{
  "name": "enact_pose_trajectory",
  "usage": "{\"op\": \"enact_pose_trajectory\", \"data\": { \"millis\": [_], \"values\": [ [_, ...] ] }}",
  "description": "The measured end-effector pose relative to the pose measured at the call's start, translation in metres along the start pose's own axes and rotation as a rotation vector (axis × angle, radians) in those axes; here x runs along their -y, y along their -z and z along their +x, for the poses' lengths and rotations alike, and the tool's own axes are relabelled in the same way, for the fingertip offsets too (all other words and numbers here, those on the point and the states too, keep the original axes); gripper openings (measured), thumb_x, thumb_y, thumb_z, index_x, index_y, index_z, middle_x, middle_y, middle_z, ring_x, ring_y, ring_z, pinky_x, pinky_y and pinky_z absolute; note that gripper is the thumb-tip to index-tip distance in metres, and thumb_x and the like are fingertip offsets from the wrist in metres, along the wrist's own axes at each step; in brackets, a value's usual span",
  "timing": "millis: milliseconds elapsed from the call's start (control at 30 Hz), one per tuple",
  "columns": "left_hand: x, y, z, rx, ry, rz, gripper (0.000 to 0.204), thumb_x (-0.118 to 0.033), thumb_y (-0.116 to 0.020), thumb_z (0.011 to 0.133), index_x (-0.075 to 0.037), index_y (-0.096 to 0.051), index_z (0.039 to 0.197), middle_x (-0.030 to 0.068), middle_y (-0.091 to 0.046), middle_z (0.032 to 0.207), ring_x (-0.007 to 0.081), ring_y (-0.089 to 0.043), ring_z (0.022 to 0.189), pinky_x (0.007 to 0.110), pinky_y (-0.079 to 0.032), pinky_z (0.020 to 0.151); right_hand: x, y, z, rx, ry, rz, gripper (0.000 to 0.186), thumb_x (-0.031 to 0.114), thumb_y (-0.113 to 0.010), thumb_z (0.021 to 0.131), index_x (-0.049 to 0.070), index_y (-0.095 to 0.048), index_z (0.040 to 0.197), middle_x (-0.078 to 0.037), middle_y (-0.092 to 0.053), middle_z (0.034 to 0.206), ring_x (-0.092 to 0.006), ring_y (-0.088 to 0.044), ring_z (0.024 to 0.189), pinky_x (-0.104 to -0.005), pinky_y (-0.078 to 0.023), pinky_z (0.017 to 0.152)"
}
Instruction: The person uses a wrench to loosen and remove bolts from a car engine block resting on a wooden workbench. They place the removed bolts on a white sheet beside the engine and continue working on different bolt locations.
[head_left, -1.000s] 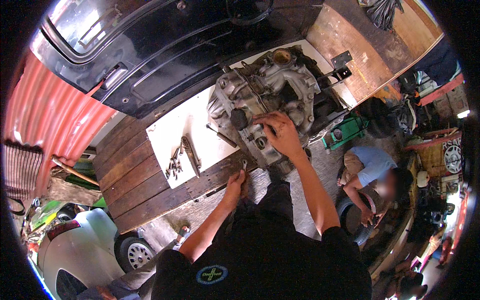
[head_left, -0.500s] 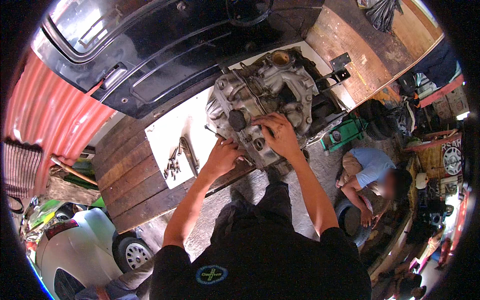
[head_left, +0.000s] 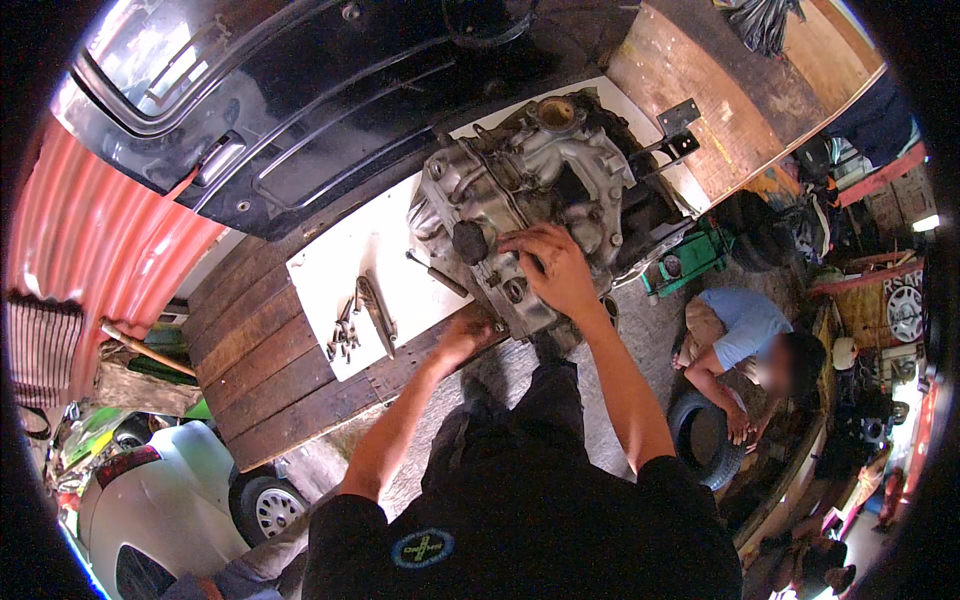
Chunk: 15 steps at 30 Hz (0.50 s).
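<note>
A greasy metal engine or gearbox casing (head_left: pixel 500 190) lies on a white board (head_left: pixel 335 250) before me. My right hand (head_left: pixel 555 268) rests on the casing's near side, fingers reaching left beside a round dark cap (head_left: pixel 470 242), thumb apart from them. At the casing's lower left edge is my left hand (head_left: pixel 468 335), slightly blurred, with its fingers drawn together. A small thing shows at its fingertips, too small to name. Up and left of that hand, a thin dark rod-like tool (head_left: pixel 438 275) lies on the board. Farther left are a long metal tool (head_left: pixel 377 312) and several bolts (head_left: pixel 343 332).
The board sits on a wooden plank table (head_left: pixel 260 350); a black vehicle panel (head_left: pixel 330 130) stands behind. A metal bracket (head_left: pixel 680 130) juts out at right. A person in a blue shirt (head_left: pixel 745 325) crouches by a tire (head_left: pixel 700 440). A silver car (head_left: pixel 165 500) stands lower left.
My left hand has left the rod-like tool, now in plain sight on the board, and moved down toward the table's near edge. My right hand stays on the casing.
</note>
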<state>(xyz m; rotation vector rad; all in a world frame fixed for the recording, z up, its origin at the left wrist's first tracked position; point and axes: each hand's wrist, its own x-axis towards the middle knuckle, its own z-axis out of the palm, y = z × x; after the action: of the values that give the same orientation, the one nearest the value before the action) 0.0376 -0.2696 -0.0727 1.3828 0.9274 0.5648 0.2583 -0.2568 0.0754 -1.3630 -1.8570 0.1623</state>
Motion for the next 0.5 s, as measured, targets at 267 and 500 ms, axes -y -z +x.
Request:
{"op": "enact_pose_trajectory", "data": {
  "millis": [267,500],
  "values": [
    [-0.058,-0.061,-0.055,0.235,0.641,-1.480,0.046,-0.055,-0.049,0.095,-0.015,-0.042,0.074,-0.0058,-0.026,0.061,0.0094,-0.028,0.055,0.028,-0.024,0.053,0.002,0.003,-0.001,-0.005,-0.012,0.018,0.022,-0.002,-0.059,0.078,0.009,-0.070,0.094,-0.005,-0.071,0.104,-0.0269,-0.064,0.097,-0.0392,-0.048,0.089],
    [-0.015,-0.024,-0.049,-0.207,0.279,-0.198,0.044,-0.047,-0.048,0.099,-0.005,-0.059,0.093,0.0052,-0.055,0.071,0.0198,-0.050,0.062,0.036,-0.042,0.061,0.005,0.005,0.001,0.005,-0.004,0.038,0.022,-0.001,-0.059,0.079,0.009,-0.070,0.094,-0.006,-0.071,0.103,-0.0269,-0.064,0.097,-0.0394,-0.048,0.089]
  ]
}}
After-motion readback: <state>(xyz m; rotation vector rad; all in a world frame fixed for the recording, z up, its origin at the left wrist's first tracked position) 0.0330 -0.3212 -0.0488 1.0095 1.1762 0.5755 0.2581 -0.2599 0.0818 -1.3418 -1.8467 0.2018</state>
